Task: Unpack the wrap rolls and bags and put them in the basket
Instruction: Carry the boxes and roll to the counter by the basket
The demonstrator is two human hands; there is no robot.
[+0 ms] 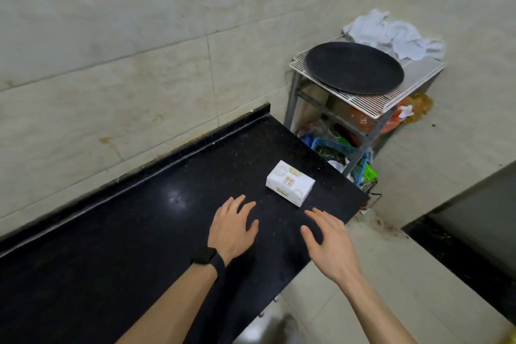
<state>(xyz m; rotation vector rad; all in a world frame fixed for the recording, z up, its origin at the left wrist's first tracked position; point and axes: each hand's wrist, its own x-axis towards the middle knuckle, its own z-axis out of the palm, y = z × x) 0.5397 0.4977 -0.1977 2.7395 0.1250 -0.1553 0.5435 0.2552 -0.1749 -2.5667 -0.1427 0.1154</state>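
Observation:
A small white box (289,183) with green and orange print lies flat near the right end of the black countertop (139,232). My left hand (232,227), with a black band on its wrist, hovers open just in front and to the left of the box. My right hand (326,240) is open too, fingers spread, in front of the box near the counter's right edge. Neither hand touches the box. A blue basket (329,148) sits on a lower shelf of the rack beyond the counter's end.
A metal rack (371,103) stands right of the counter, with a round black tray (354,67) and a crumpled white cloth (396,35) on top. Its lower shelves hold mixed clutter. Tiled wall runs behind; a dark counter edge (460,232) is at right.

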